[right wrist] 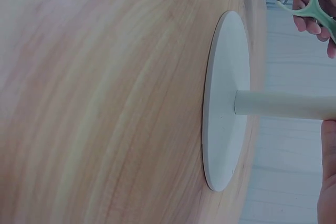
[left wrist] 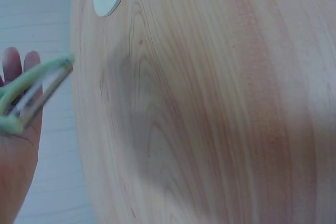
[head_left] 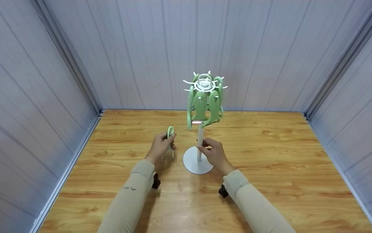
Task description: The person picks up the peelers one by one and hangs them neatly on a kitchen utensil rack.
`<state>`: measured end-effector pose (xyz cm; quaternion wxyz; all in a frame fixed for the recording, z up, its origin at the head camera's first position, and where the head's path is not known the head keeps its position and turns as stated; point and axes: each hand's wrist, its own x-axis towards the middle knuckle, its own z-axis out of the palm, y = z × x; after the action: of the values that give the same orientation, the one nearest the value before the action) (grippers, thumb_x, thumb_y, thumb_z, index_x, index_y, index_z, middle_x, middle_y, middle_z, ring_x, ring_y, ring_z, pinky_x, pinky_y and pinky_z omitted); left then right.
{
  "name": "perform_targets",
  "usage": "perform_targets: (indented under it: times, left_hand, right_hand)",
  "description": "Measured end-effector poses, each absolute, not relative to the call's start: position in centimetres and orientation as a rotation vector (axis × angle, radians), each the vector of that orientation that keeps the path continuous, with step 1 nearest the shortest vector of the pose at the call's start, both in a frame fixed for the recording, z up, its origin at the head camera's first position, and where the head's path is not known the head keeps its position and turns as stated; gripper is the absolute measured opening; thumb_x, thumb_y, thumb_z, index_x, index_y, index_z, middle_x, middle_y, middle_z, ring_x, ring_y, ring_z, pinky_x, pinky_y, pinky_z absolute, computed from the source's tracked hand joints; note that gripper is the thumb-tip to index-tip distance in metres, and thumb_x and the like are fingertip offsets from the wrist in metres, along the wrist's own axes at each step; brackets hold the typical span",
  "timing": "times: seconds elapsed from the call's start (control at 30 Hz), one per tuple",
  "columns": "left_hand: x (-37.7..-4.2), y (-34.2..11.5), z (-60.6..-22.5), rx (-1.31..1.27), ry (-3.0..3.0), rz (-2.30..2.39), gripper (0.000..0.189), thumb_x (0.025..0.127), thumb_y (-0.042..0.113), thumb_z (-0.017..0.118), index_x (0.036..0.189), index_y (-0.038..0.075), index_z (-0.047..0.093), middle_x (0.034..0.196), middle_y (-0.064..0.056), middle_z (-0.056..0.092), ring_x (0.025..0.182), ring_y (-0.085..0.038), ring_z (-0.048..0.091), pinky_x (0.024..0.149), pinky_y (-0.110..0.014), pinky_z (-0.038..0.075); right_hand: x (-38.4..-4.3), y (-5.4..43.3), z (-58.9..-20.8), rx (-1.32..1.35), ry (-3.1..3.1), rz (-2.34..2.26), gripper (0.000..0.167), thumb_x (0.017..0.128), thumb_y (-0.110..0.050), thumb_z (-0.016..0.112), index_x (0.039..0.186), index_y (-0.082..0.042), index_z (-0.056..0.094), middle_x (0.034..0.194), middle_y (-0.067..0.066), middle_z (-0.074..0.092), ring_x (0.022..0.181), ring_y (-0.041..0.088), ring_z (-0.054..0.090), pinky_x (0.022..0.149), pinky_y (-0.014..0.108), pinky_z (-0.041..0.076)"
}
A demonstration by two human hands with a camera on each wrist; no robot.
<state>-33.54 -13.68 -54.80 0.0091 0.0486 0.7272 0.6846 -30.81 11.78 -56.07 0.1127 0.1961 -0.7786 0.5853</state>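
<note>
My left hand [head_left: 160, 146] holds a light green Y-shaped peeler [right wrist: 314, 4], left of a white rack and a little above the table. Its metal blade strip shows in both wrist views, and its looped end [head_left: 170, 130] points up in the head view. The fingers of my right hand [head_left: 214, 153] pinch the rack's white post [right wrist: 286, 104] low down, just above its round base [right wrist: 223, 129]. Around the rack's hook ring [head_left: 204, 84] hang several green utensils [head_left: 200, 105] by the holes in their handles; the rear ones are partly hidden.
The wood-grain table [head_left: 270, 155] carries the rack near its middle. Pale panelled walls [head_left: 140, 55] rise at the back and on both sides. A black wrist device [head_left: 156, 181] sits under the left sleeve, another [head_left: 223, 191] under the right.
</note>
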Motion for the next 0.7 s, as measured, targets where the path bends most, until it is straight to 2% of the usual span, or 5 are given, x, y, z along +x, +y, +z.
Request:
perform_targets:
  times: [0.1,0.23,0.43,0.53,0.7]
  left_hand:
    - [-33.59,-13.72,-54.87,0.153,2.291,2.099,0.023,0.114,0.014,0.059,0.108,-0.003,0.072,0.075,-0.003,0.057,0.063,-0.016,0.062,0.068,-0.034,0.064]
    - [-33.52,-13.81,-54.9,0.123,2.314,2.041,0.035,0.117,0.019,0.051,0.13,-0.008,0.07,0.074,0.0,0.051,0.062,-0.012,0.052,0.062,-0.026,0.056]
    - [-33.16,-13.82,-54.6,0.07,2.28,2.021,0.05,0.119,0.032,0.04,0.133,-0.008,0.067,0.084,0.001,0.043,0.068,-0.014,0.043,0.066,-0.026,0.047]
    - [-33.0,-13.67,-54.21,0.05,2.218,2.041,0.052,0.116,0.032,0.035,0.136,-0.007,0.063,0.087,0.0,0.042,0.071,-0.015,0.04,0.069,-0.029,0.043]
    - [-33.08,-13.46,-54.09,0.082,2.205,2.076,0.029,0.111,0.018,0.038,0.097,0.004,0.059,0.077,0.0,0.043,0.068,-0.015,0.041,0.07,-0.032,0.045]
  right_hand:
    - [-30.78,11.73,-56.09,0.578,-2.281,1.707,0.013,0.097,0.0,0.077,0.11,0.001,0.08,0.1,0.018,0.079,0.089,0.009,0.069,0.074,0.02,0.06]
    - [-30.81,11.79,-56.11,0.577,-2.306,1.716,0.014,0.099,-0.003,0.077,0.112,0.0,0.08,0.101,0.017,0.079,0.091,0.012,0.07,0.076,0.022,0.062]
    - [-30.81,11.86,-56.06,0.575,-2.339,1.73,0.014,0.102,-0.008,0.075,0.113,0.0,0.079,0.102,0.017,0.078,0.094,0.018,0.071,0.08,0.026,0.063]
    - [-30.77,11.86,-55.99,0.573,-2.336,1.732,0.014,0.103,-0.008,0.075,0.113,0.0,0.079,0.102,0.017,0.078,0.094,0.019,0.071,0.079,0.022,0.061]
    - [-30.75,11.9,-55.91,0.583,-2.322,1.739,0.014,0.102,-0.008,0.076,0.112,0.0,0.08,0.101,0.017,0.078,0.093,0.016,0.07,0.077,0.018,0.059]
